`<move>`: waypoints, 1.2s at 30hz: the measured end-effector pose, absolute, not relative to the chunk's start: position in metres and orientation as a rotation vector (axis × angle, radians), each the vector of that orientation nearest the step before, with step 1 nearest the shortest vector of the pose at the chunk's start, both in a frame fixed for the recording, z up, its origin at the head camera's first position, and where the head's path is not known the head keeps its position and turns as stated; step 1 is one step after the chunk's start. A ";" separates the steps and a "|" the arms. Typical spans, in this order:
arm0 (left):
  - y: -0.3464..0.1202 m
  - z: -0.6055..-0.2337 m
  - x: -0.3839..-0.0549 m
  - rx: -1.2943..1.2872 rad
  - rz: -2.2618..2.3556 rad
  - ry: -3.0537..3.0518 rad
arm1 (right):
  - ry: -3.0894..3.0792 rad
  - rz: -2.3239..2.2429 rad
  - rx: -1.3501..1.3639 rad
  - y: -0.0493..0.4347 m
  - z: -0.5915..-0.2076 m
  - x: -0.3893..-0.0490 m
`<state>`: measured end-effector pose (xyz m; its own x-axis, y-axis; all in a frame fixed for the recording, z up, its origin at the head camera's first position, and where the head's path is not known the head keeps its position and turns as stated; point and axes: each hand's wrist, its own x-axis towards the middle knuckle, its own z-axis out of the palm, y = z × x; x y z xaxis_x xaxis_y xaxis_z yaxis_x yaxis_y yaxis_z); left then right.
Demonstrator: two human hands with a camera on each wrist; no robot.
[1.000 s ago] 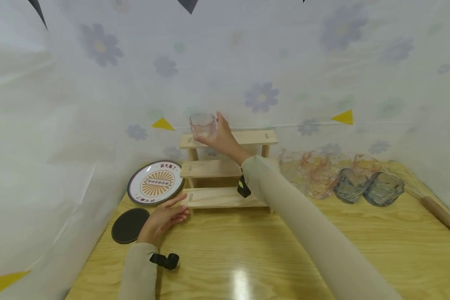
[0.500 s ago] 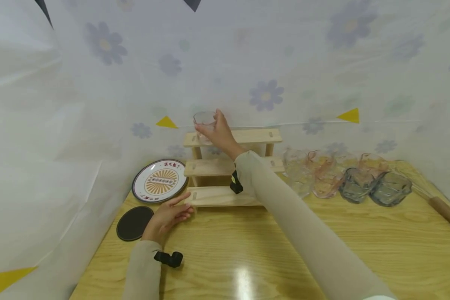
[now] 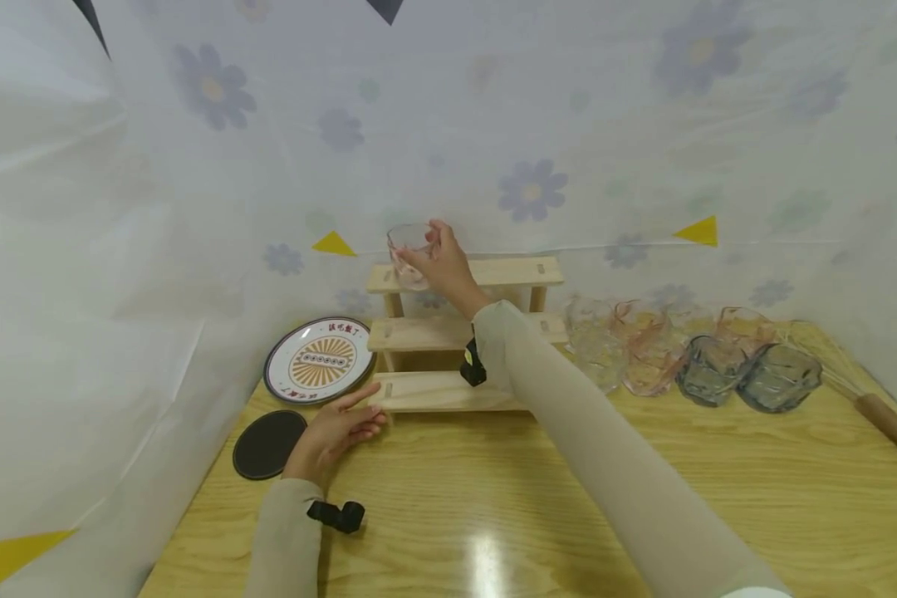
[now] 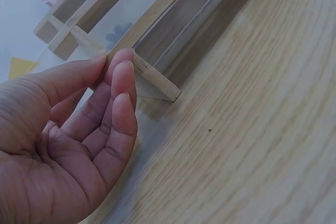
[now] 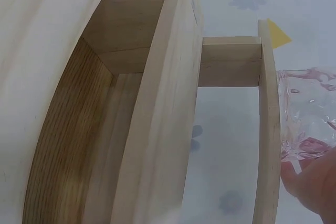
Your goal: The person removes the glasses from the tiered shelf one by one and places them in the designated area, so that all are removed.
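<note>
A clear, pink-tinted glass cup (image 3: 409, 267) stands upright at the left end of the top step of a three-tier wooden stand (image 3: 516, 271). My right hand (image 3: 445, 267) grips it from the right, thumb across the front. In the right wrist view the base of the glass (image 5: 310, 111) is right at the top board, and part of my right hand (image 5: 315, 182) shows at the edge. My left hand (image 3: 336, 436) pinches the left end of the lowest board; in the left wrist view, the thumb lies above and the curled fingers (image 4: 123, 114) below it.
Left of the stand are a patterned plate (image 3: 321, 359) and a round black coaster (image 3: 269, 444). Several clear and pink glasses (image 3: 650, 357), two grey-blue glasses (image 3: 779, 378) and a wooden-handled whisk (image 3: 889, 425) are on the right. A flowered curtain (image 3: 613, 124) hangs behind.
The glass has straightened from a slight tilt and settled on the top board. My right thumb has moved from near its base to its front. The left hand keeps its hold.
</note>
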<state>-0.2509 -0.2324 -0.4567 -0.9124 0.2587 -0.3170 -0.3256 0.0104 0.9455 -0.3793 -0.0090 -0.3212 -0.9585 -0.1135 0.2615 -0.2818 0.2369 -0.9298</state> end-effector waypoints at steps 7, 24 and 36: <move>-0.235 -0.461 -0.254 -0.037 1.941 1.896 | -2.344 1.846 0.409 0.001 -0.324 -0.373; -0.250 -0.462 -0.259 -0.010 1.887 1.950 | -2.328 1.751 0.467 0.042 -0.328 -0.327; -0.256 -0.460 -0.261 -0.010 1.924 1.895 | -2.270 1.785 0.454 0.111 -0.342 -0.275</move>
<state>-0.2611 -0.2564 -0.4599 -0.9041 0.2993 -0.3051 -0.3096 0.0335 0.9503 -0.2750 0.1108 -0.3423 -0.9285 -0.1058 0.3559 -0.3708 0.2154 -0.9034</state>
